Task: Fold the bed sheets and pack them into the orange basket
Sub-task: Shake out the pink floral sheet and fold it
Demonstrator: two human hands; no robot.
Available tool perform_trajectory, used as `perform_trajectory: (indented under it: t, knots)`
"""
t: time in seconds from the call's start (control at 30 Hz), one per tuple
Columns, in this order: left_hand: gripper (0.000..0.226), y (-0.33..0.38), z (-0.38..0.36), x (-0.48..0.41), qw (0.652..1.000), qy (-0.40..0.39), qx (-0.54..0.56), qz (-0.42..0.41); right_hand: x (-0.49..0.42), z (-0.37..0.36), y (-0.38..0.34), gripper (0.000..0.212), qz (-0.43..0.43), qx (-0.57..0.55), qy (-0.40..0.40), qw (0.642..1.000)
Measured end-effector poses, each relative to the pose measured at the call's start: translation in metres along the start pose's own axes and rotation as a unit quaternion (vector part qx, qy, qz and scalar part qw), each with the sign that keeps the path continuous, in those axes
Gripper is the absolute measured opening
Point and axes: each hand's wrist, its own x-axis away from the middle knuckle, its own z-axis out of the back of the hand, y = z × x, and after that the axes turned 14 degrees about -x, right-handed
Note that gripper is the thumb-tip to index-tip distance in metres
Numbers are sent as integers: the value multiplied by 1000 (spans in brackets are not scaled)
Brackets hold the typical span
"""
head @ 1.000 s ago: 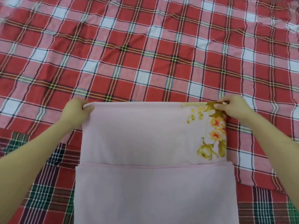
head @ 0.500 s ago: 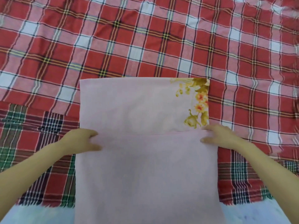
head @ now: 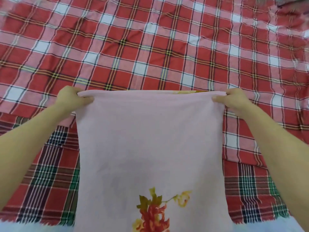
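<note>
A pale pink bed sheet with a red and yellow flower print lies folded in a long strip running from the middle of the view to the bottom edge. My left hand pinches its far left corner. My right hand pinches its far right corner. The far edge is stretched straight between both hands, with a sliver of yellow print showing beneath it. The orange basket is not in view.
A red, white and pink plaid sheet covers the surface beyond and around the pink one. A darker red and green plaid cloth lies under it along the near side. A pale blue surface shows at the bottom edge.
Both hands gripped the lower fold edge of the pink sheet and carried it away from me, covering the upper layer with its yellow flower corner. A red flower print now shows near me.
</note>
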Motion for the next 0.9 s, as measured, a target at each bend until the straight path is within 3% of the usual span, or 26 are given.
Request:
perform_trajectory:
  t: [0.1, 0.27, 0.4, 0.5, 0.6, 0.7, 0.8, 0.9]
  knots:
    - [10, -1, -23, -11, 994, 33, 91, 41, -21, -19, 6, 40, -12, -20, 48, 999]
    - [38, 8, -45, -19, 974, 129, 170, 70, -33, -36, 13, 41, 23, -45, 135, 990]
    - [18, 7, -54, -21, 982, 123, 71, 122, -25, -43, 18, 17, 18, 74, 107, 991]
    - [47, -14, -60, -5, 978, 91, 59, 180, -2, -45, 42, 54, 1, 137, 67, 988]
    - [55, -40, -69, 44, 975, 82, 34, 203, 64, -45, 79, 55, 8, 134, 77, 988]
    - [54, -66, -82, 119, 976, 40, -26, 211, 153, -43, 137, 41, -88, 115, 76, 986]
    - [52, -86, -100, 187, 969, -55, -28, 237, 224, -40, 180, 43, -226, 81, 60, 969]
    - [50, -95, -115, 238, 945, -115, 6, 307, 257, -37, 201, 46, -293, 73, 48, 952]
